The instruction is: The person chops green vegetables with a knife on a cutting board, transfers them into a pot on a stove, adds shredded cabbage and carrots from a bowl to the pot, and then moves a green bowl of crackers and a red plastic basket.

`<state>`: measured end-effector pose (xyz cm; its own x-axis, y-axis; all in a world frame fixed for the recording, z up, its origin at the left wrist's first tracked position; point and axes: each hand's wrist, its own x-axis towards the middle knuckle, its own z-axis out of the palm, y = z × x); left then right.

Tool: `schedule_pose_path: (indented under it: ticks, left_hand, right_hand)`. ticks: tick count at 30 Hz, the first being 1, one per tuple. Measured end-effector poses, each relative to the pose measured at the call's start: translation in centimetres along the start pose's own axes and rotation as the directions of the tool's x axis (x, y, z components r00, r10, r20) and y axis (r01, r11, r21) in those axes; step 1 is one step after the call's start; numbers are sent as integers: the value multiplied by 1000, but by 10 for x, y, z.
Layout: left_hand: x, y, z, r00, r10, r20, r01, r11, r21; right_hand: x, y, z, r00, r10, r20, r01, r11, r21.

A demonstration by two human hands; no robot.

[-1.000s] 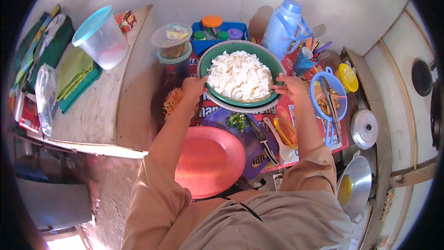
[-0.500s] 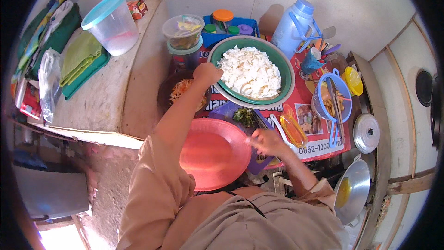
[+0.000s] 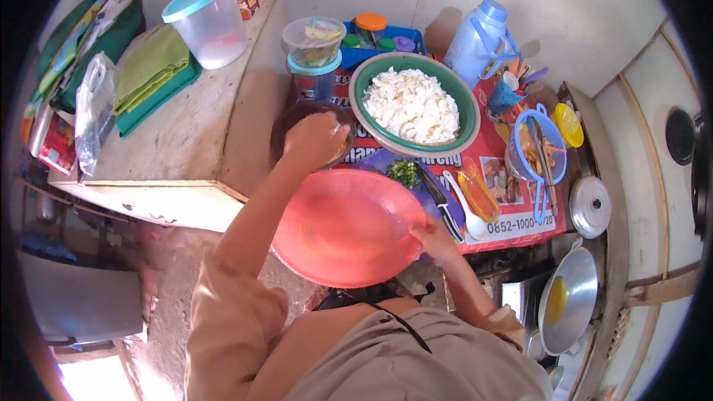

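My left hand (image 3: 316, 139) reaches down into a dark round bowl (image 3: 284, 122) of shredded vegetables, its fingers curled. What they hold is hidden under the hand. My right hand (image 3: 438, 241) grips the right rim of an empty-looking coral plastic basin (image 3: 338, 230), thumb on the inside, held in front of my body. Behind it lies a purple cutting board (image 3: 431, 197) with chopped green herbs (image 3: 403, 172) and a black-handled knife (image 3: 440, 200). A green basin (image 3: 359, 89), heaped with white pieces (image 3: 411, 106), stands just beyond.
Right of the board are a white spoon (image 3: 468, 212), an orange-filled packet (image 3: 477, 191) and a blue strainer (image 3: 558, 145) with tongs. A metal wok (image 3: 568, 301) sits at lower right. The wooden cabinet (image 3: 215, 115) on the left bears a lidded tub (image 3: 212, 26). A blue flask (image 3: 475, 44) stands behind.
My left hand has left the green basin's rim and gone down into the dark bowl. My right hand has taken hold of the coral basin, which has shifted, uncovering the knife.
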<state>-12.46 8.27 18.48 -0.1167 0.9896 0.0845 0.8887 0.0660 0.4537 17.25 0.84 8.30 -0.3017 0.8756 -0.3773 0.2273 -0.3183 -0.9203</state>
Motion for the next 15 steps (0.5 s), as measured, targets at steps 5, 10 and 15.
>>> schedule_pose_path:
  ticks: [5,10,15]
  left_hand:
    - [-136,-44,-30,945,110,-308,-97,994,58]
    - [-221,-87,-21,930,-277,242,359,826,-435]
    - [-298,-83,3,897,-248,366,416,192,-889]
  right_hand:
    - [-29,-48,-2,996,57,63,-56,998,-18]
    - [-40,-59,6,990,-27,140,22,999,41]
    - [-39,-68,31,976,-70,206,157,883,-442]
